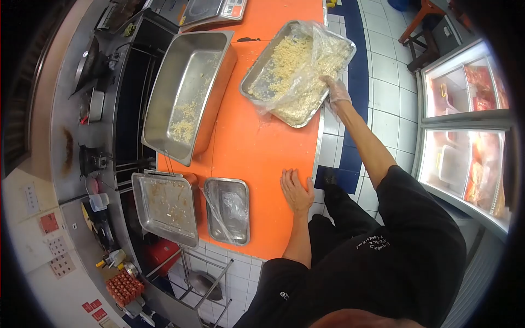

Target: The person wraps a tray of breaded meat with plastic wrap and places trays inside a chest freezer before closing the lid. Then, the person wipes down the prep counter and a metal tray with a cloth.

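My right hand [336,94], in a clear plastic glove, grips the near right rim of a shallow metal tray [263,103]. Pale crumbly food [290,57] is spread in this tray, partly under a clear plastic sheet [322,46]. The fingers beneath the rim are hidden. My left hand [297,191] is bare and lies with its fingers spread at the edge of the orange table [257,158], holding nothing. Left of the tray, a deep metal pan [191,76] has some of the same crumbs on its bottom.
A smaller tray with plastic film [227,210] and a stained metal pan [167,202] stand at the table's lower left. A scale [210,11] is at the top. A stove [101,109] lines the left side, and a lit glass-door fridge [465,142] is at right.
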Motion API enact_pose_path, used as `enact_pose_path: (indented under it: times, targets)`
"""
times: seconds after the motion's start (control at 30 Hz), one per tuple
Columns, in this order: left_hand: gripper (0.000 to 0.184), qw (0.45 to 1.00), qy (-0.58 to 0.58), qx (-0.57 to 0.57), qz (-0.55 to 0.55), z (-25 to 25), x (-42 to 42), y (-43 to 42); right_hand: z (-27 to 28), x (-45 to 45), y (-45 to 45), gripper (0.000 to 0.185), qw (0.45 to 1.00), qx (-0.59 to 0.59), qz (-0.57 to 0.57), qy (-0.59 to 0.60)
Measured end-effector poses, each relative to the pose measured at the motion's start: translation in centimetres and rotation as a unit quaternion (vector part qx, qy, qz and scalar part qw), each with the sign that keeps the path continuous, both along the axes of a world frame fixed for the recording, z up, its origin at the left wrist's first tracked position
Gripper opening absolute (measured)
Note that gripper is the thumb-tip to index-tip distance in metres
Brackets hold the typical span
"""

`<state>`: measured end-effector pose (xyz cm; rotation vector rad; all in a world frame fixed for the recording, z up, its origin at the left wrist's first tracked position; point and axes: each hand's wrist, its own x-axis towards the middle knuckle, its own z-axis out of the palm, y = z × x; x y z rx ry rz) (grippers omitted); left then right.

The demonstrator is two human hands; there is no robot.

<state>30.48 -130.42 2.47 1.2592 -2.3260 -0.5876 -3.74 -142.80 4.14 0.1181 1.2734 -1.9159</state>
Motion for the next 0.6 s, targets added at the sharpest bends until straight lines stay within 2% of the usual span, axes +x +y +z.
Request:
enact_pose_path:
  times: [0.17, 0.23, 0.33, 0.37, 0.4, 0.47, 0.5, 0.6]
  targets:
    - [0.050, 1.000, 0.004, 0.005, 0.001, -0.3, 0.4, 0.2, 2.1, 2.4, 2.5, 0.058, 1.000, -0.014, -0.011, -0.007]
    - [0.050, 1.000, 0.005, 0.000, -0.006, -0.2, 0.4, 0.3, 3.5, 1.9, 4.1, 0.055, 0.997, -0.071, 0.021, -0.007]
    - [0.051, 1.000, 0.017, -0.019, -0.016, -0.6, 0.5, 0.3, 9.0, 4.0, 8.5, 0.052, 0.996, -0.092, -0.007, -0.009]
    - [0.051, 0.999, 0.024, -0.027, -0.015, -0.7, 0.6, 0.5, 10.0, 4.5, 10.7, 0.061, 0.996, -0.086, -0.004, -0.020]
    - [0.051, 0.999, 0.031, -0.024, -0.035, -0.5, 0.5, 0.8, 10.6, 5.2, 13.3, 0.061, 0.996, -0.084, -0.024, -0.013]
    - [0.053, 0.998, 0.011, -0.054, 0.000, -0.1, 0.4, 1.4, 11.3, 6.5, 18.9, 0.051, 0.992, -0.114, -0.055, -0.012]
    - [0.053, 0.998, 0.019, -0.050, -0.026, -0.5, 1.2, 1.7, 11.2, 7.0, 22.4, 0.051, 0.992, -0.110, -0.059, -0.010]
    - [0.056, 0.991, -0.007, -0.132, -0.030, -6.1, 2.2, 1.3, 15.6, 11.8, 33.5, 0.050, 0.991, -0.079, -0.106, 0.019]
